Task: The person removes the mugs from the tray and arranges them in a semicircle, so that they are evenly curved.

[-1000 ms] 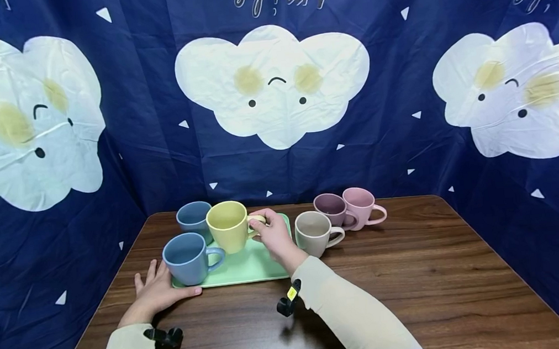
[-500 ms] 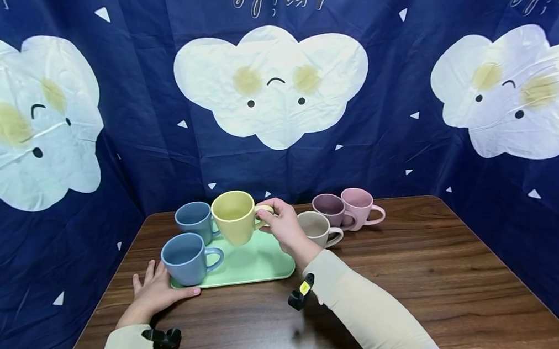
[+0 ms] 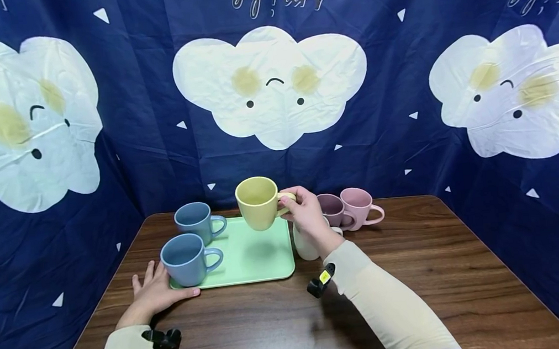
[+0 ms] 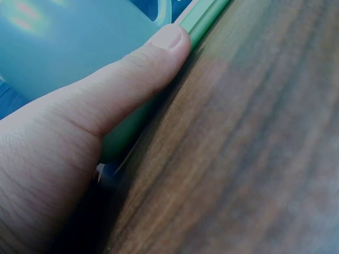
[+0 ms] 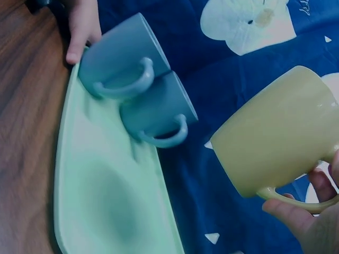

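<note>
By its handle, my right hand [image 3: 307, 211] holds a yellow mug [image 3: 258, 204] upright in the air above the right half of a light green tray [image 3: 248, 271]. The right wrist view shows the thumb and fingers pinching the yellow mug's [image 5: 280, 132] handle. Two blue mugs stand on the tray's left side: a front blue mug [image 3: 185, 260] and a back blue mug [image 3: 195, 222], handles to the right. My left hand [image 3: 157, 293] rests at the tray's front left corner, fingers spread, thumb along the front edge, as the left wrist view's thumb [image 4: 143, 69] also shows.
Right of the tray stands a whitish mug [image 3: 306, 244], partly hidden by my right hand. Behind it are a purple mug [image 3: 331, 210] and a pink mug [image 3: 359, 207]. The wooden table [image 3: 416, 257] ends at a blue curtain [image 3: 159, 168] with cloud prints.
My right hand has lifted the yellow mug off to the right and higher, away from the back blue mug, whose handle now shows. The left hand stays at the tray corner.
</note>
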### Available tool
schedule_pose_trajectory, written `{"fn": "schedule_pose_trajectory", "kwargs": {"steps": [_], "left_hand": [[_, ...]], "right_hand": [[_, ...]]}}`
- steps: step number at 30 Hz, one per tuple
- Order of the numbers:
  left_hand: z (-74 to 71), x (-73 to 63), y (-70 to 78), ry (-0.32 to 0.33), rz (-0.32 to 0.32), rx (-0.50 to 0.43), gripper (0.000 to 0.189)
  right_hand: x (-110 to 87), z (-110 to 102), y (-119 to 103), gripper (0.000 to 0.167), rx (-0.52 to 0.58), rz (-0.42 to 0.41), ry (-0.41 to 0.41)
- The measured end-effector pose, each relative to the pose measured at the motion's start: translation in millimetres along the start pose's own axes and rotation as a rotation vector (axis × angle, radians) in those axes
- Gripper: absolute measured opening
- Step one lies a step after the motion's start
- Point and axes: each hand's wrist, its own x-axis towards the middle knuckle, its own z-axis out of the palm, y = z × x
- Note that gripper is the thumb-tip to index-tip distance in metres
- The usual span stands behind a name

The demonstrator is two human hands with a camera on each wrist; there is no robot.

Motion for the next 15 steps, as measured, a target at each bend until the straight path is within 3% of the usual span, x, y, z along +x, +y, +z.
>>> {"fn": "schedule_pose_trajectory", "kwargs": {"steps": [15], "left_hand": [[3.9,1.7,-4.7,0.019,0.002,-0.014,0.135]], "right_hand": [[9.5,-56.1,-24.9,0.016,-0.008,-0.032,0.08]]}}
